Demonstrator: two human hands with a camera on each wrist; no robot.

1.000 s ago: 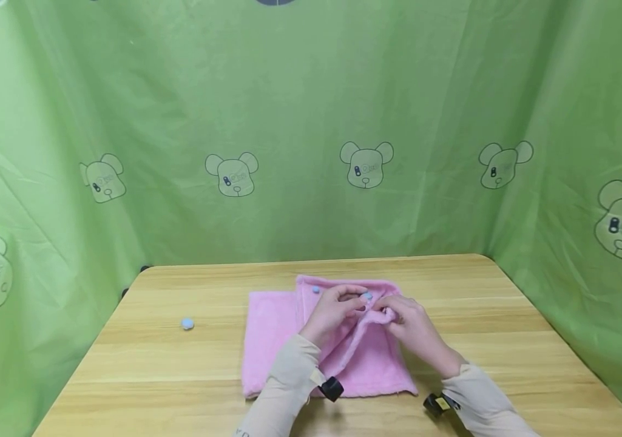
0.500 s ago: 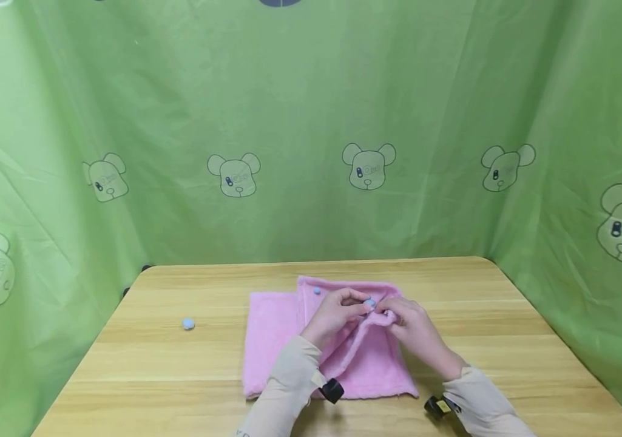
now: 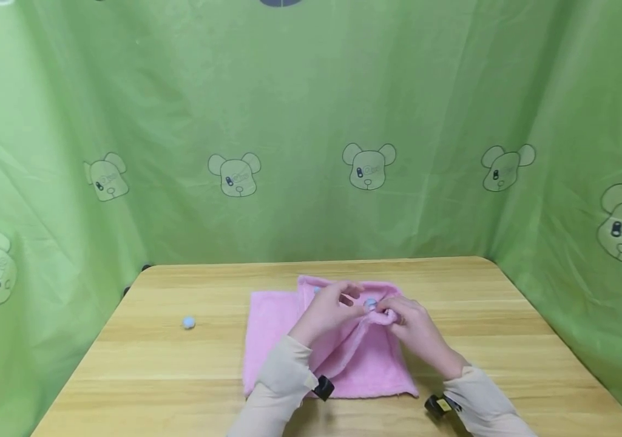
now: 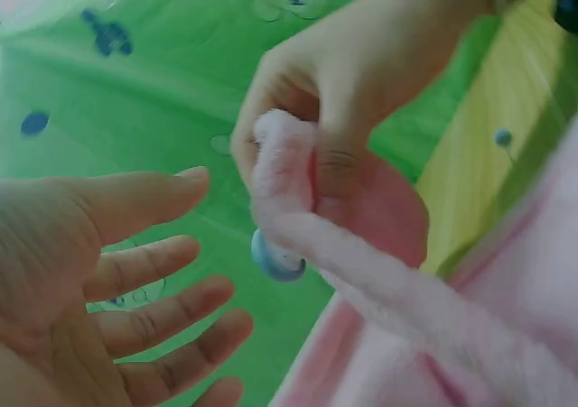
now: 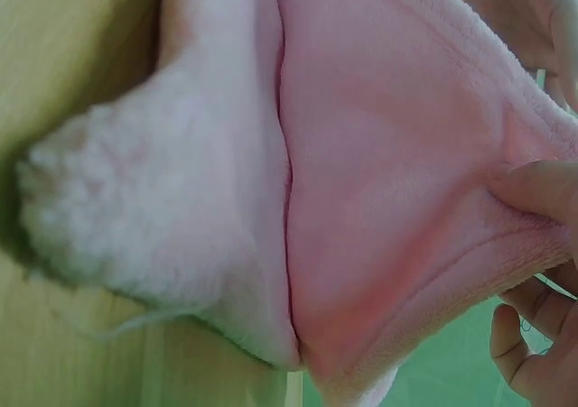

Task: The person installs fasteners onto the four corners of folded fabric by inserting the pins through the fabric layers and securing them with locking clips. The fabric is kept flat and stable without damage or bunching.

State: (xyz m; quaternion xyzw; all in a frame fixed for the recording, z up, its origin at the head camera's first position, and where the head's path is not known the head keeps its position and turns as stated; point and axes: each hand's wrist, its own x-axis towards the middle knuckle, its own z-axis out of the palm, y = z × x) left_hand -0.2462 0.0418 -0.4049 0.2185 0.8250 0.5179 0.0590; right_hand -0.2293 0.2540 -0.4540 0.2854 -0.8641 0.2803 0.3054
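Observation:
A pink plush cloth (image 3: 272, 340) lies folded on the table. My right hand (image 3: 417, 325) pinches its raised edge between thumb and fingers; the right wrist view shows the thumb (image 5: 537, 189) pressed on the fabric. A small, round, light-blue fastener (image 3: 370, 303) sits at that pinched edge, and the left wrist view shows its round blue side (image 4: 275, 255) below the fold. My left hand (image 4: 108, 281) is just left of it, fingers spread, holding nothing. Another blue piece (image 3: 317, 290) shows on the cloth's far edge, partly hidden behind the left hand.
One more small blue round piece (image 3: 188, 322) lies on the wooden table (image 3: 141, 376), left of the cloth. Green curtains (image 3: 300, 224) printed with bear heads hang behind the table and on both sides.
My left hand has let go of the blue fastener, spread its fingers and drawn back slightly left. The fastener stays at the cloth's edge, and the right hand keeps its pinch there.

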